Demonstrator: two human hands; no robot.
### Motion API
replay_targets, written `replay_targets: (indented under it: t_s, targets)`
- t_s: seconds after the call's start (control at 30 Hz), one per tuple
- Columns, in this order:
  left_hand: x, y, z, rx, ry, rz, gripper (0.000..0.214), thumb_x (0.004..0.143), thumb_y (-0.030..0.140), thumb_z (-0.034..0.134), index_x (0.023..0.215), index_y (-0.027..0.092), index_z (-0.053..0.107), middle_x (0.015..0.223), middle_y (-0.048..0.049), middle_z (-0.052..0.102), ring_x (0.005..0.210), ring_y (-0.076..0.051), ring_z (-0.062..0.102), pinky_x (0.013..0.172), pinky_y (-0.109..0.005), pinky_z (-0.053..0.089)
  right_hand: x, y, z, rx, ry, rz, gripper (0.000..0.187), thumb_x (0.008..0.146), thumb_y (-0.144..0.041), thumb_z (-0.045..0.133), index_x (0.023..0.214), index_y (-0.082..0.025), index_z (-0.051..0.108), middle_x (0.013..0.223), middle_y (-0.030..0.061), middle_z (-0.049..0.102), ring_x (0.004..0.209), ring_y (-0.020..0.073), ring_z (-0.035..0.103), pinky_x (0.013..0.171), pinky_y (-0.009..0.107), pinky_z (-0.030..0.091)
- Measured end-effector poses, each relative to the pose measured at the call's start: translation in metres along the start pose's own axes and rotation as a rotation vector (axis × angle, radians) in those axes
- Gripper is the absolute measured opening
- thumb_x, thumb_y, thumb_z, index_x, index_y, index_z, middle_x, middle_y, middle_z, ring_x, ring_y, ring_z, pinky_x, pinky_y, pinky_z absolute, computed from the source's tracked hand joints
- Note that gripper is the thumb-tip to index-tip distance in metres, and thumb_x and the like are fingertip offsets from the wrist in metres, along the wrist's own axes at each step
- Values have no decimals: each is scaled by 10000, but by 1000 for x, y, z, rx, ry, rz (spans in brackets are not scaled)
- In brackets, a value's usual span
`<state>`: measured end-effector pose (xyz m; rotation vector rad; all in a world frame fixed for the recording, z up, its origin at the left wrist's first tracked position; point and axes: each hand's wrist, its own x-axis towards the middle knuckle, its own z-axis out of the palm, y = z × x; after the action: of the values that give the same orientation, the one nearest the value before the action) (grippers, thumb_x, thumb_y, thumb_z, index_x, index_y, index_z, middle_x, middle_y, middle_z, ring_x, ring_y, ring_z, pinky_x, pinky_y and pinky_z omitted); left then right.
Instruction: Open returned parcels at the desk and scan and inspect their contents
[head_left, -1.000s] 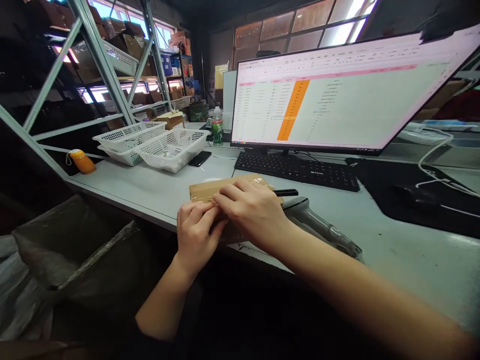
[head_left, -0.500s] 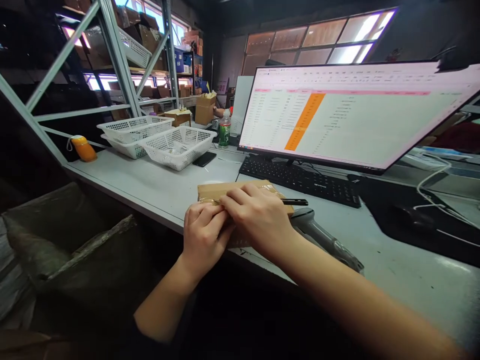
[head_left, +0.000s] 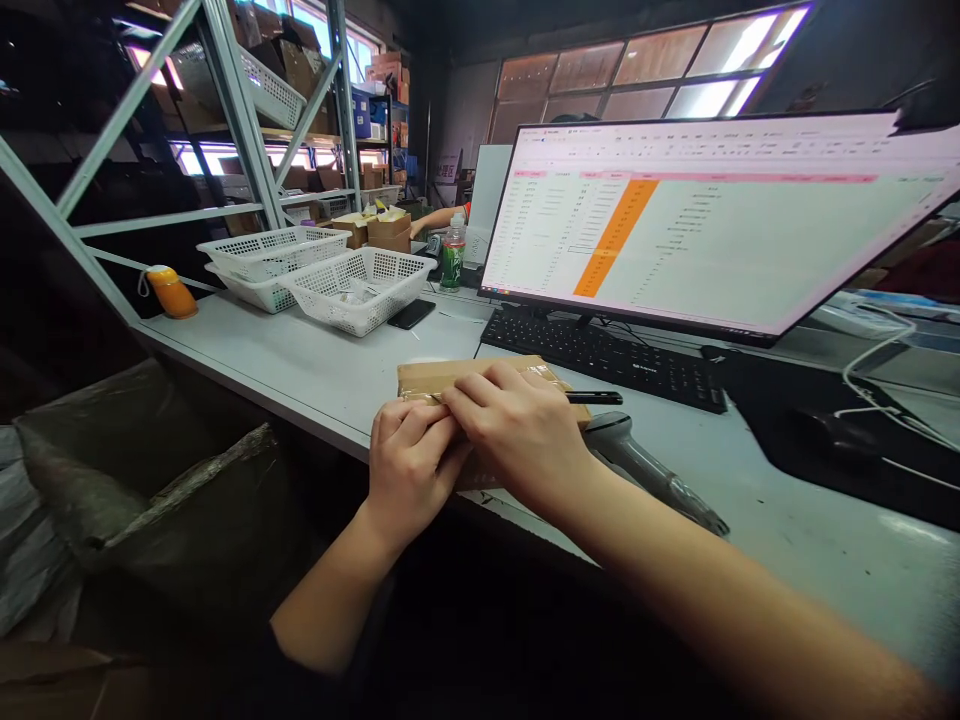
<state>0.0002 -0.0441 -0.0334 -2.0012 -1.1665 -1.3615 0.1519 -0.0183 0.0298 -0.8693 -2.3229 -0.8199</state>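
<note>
A small taped cardboard box [head_left: 424, 377] lies at the front edge of the desk, partly hidden under both hands. My left hand [head_left: 412, 455] is closed on its near side, fingers curled over the edge. My right hand [head_left: 517, 415] rests across the top, fingers wrapped round a slim black utility knife [head_left: 596, 397]. Its black end sticks out to the right, and a thin tip shows by the left fingertips. Both hands touch each other over the box. A grey barcode scanner [head_left: 660, 475] lies on the desk just right of the box.
A keyboard [head_left: 600, 355] and large monitor [head_left: 697, 240] stand behind the box. White plastic baskets [head_left: 360, 300], a phone [head_left: 412, 314], a green bottle [head_left: 453, 258] and an orange flask [head_left: 172, 293] are farther left. An open dark sack [head_left: 187, 530] stands below the desk.
My hands, the knife and the box hold almost the same place while the view shifts slightly. At the back, the carton near another person's hand now sits lower and farther left.
</note>
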Motion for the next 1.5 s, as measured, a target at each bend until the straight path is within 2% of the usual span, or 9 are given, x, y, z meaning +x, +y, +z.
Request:
replay_targets:
  t_s: [0.27, 0.57, 0.73, 0.87, 0.97, 1.1, 1.2, 1.33, 1.5]
  targets:
    - [0, -2, -1, 12, -22, 18, 226, 924, 246, 696, 1146, 208, 713, 1069, -58, 725, 1062, -233, 574, 1004, -407, 477, 0, 6, -10, -67, -124, 20, 188, 943, -107, 552, 799, -162, 659, 825, 73, 655, 805, 255, 514, 631, 355, 225]
    - [-3, -6, 2, 16, -22, 31, 253, 903, 241, 720, 1155, 214, 711, 1088, -60, 716, 1081, -247, 546, 1018, -426, 473, -41, 66, -22, -299, -270, 59, 251, 890, -6, 491, 796, -155, 670, 781, 82, 636, 768, 247, 505, 608, 345, 213]
    - [2, -6, -11, 7, -94, 13, 247, 913, 265, 701, 1156, 225, 714, 1095, -70, 714, 1088, -260, 566, 1001, -434, 469, -126, 139, -2, -298, -397, 398, 364, 951, -79, 432, 1034, -210, 761, 998, 117, 715, 893, 284, 575, 593, 345, 284]
    - [37, -19, -26, -57, -304, 47, 249, 950, 379, 643, 1152, 253, 717, 1117, -62, 721, 1074, -252, 611, 1002, -446, 458, -220, 191, 41, -71, -624, 852, 367, 980, -206, 453, 1151, -233, 778, 1101, 149, 738, 911, 337, 677, 606, 388, 436]
    - [78, -33, -22, -69, -559, 63, 416, 916, 488, 653, 1269, 270, 682, 1387, -89, 617, 1272, -294, 550, 1073, -472, 446, -245, 205, 60, -8, -610, 890, 329, 937, -210, 519, 1147, -190, 772, 1108, 174, 749, 923, 345, 708, 727, 451, 544]
    - [118, -46, -1, -27, -937, 33, 617, 880, 613, 628, 1374, 243, 625, 1471, -135, 556, 1292, -322, 563, 1054, -447, 474, -194, 175, 42, 122, -145, 678, 376, 974, -264, 494, 1284, -175, 688, 1238, 182, 707, 1111, 327, 665, 952, 524, 541]
    - [127, -52, 13, -33, -1026, 17, 585, 946, 589, 529, 1398, 225, 601, 1333, -124, 654, 1163, -275, 642, 985, -374, 504, -132, 129, 16, 366, 85, 339, 349, 1013, -329, 503, 1283, -186, 671, 1200, 137, 717, 1132, 262, 641, 993, 489, 537]
    - [128, -52, 20, 37, -1053, 142, 493, 992, 537, 461, 1352, 245, 629, 1260, -101, 680, 1094, -255, 668, 893, -331, 517, -73, 83, 7, 530, 10, 39, 379, 999, -396, 573, 1290, -166, 655, 1248, 124, 692, 1183, 253, 582, 1041, 458, 492]
    - [129, -26, 15, 366, -1058, 425, 445, 1004, 297, 439, 1428, 205, 535, 1014, -121, 733, 795, -271, 715, 643, -323, 495, -54, 73, 30, 571, -15, 47, 391, 906, -513, 687, 1103, -177, 725, 1134, 121, 685, 1070, 247, 560, 993, 437, 466]
